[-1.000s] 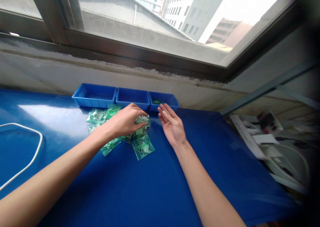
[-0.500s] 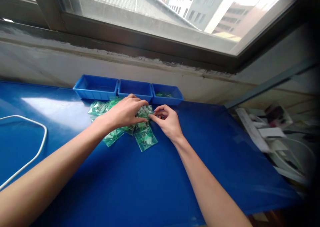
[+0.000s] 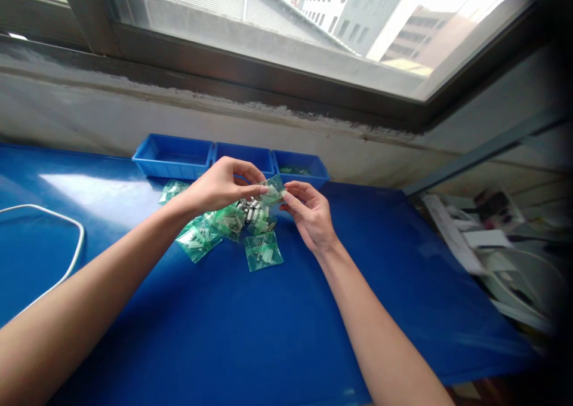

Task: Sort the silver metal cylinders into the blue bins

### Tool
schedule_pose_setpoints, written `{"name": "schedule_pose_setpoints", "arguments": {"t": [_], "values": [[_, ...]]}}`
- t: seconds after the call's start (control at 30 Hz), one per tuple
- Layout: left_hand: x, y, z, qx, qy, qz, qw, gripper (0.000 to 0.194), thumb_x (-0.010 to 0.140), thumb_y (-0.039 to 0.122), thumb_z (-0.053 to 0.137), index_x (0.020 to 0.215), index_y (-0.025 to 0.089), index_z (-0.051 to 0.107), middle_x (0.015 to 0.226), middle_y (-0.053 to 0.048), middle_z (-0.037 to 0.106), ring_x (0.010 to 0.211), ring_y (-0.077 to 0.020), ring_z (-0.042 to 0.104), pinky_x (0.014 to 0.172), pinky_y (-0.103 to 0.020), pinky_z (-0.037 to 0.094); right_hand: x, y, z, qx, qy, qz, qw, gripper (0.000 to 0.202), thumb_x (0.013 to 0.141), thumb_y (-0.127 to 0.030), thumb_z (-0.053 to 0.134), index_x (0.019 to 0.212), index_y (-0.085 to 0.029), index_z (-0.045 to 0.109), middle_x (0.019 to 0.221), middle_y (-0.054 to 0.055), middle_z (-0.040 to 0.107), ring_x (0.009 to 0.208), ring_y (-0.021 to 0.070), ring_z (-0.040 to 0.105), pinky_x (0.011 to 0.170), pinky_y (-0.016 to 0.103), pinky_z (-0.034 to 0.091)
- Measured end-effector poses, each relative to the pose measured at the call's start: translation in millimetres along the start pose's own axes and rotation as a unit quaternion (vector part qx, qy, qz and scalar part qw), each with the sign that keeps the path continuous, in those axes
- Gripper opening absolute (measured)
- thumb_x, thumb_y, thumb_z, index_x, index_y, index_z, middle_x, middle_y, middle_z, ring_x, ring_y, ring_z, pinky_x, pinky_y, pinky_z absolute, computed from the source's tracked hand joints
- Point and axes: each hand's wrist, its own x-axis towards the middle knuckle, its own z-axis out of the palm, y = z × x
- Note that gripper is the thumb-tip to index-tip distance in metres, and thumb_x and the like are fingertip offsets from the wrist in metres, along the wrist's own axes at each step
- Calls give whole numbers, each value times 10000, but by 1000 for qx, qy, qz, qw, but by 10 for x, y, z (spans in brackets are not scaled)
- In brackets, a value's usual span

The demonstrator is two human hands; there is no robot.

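A small, green-tinted transparent plastic bag [image 3: 274, 190] is now raised from the pile of similar green bags [image 3: 228, 222] and is separately held. The left hand [image 3: 217, 185] grips its left side between thumb and fingers; the right hand [image 3: 314, 218] pinches its right edge, the other fingers curled. The bag is above the pile, in front of the blue rectangular plastic bins [image 3: 176, 170] along the far edge of the glossy blue surface [image 3: 224, 334].
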Motion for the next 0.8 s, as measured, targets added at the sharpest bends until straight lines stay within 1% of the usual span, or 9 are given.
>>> {"name": "schedule_pose_setpoints", "arguments": {"t": [0.1, 0.17, 0.27, 0.37, 0.5, 0.63, 0.7, 0.73, 0.8], "values": [[-3, 15, 9, -8, 12, -13, 1000, 349, 771, 426, 820, 901, 109, 752, 832, -97, 766, 724, -169, 708, 645, -261, 553, -9, 24, 5, -23, -28, 28, 999, 327, 702, -364, 898, 968, -236, 758, 915, 5, 757, 757, 138, 684, 652, 269, 568], [0, 10, 14, 3, 19, -19, 1000, 342, 759, 420, 827, 884, 110, 755, 807, -101, 766, 714, -175, 711, 617, -256, 540, -12, 51, 13, -46, -34, 30, 998, 330, 693, -383, 903, 938, -215, 758, 840, 8, 757, 686, 136, 677, 630, 277, 558], [5, -5, 14, 32, 28, -29, 999, 328, 743, 412, 831, 861, 116, 757, 783, -104, 768, 701, -187, 715, 576, -251, 517, -9, 85, 31, -68, -23, 18, 997, 322, 677, -398, 911, 875, -197, 755, 735, 4, 743, 626, 137, 669, 616, 279, 547], [5, -8, 13, 57, 35, -38, 997, 291, 738, 389, 823, 846, 127, 759, 753, -94, 765, 685, -192, 716, 549, -248, 498, -8, 90, 51, -85, -3, 8, 996, 335, 656, -417, 921, 835, -190, 753, 724, 10, 744, 612, 140, 671, 601, 278, 545], [-1, -2, 10, 70, 35, -41, 996, 271, 737, 378, 815, 855, 139, 764, 725, -83, 761, 663, -192, 713, 532, -245, 484, -8, 68, 52, -111, 9, -2, 994, 340, 642, -424, 928, 799, -181, 750, 700, 16, 740, 574, 140, 656, 581, 282, 542], [0, -25, 0, 52, 19, -47, 997, 283, 752, 392, 804, 879, 143, 761, 744, -85, 767, 687, -198, 726, 570, -255, 515, 0, 64, 12, -84, -15, 25, 996, 300, 650, -382, 930, 790, -184, 754, 647, 3, 730, 553, 132, 651, 563, 260, 536], [5, -45, -6, 43, 15, -46, 998, 307, 763, 414, 798, 900, 143, 755, 772, -88, 772, 707, -203, 734, 601, -266, 539, 13, 70, -15, -52, -29, 52, 997, 287, 664, -368, 923, 820, -184, 769, 677, 7, 746, 582, 129, 676, 565, 240, 541], [8, -52, -9, 41, 22, -44, 998, 322, 770, 421, 793, 926, 143, 752, 805, -92, 778, 723, -204, 738, 619, -273, 550, 22, 72, -27, -33, -24, 63, 997, 288, 664, -362, 923, 835, -184, 774, 702, 9, 756, 597, 127, 688, 566, 229, 545], [10, -55, -17, 55, 55, -35, 996, 349, 783, 429, 783, 981, 144, 745, 882, -101, 785, 760, -206, 743, 647, -281, 561, 48, 70, -52, 12, 14, 74, 997, 301, 640, -336, 936, 846, -189, 773, 743, 5, 768, 623, 122, 709, 569, 210, 555]]}}
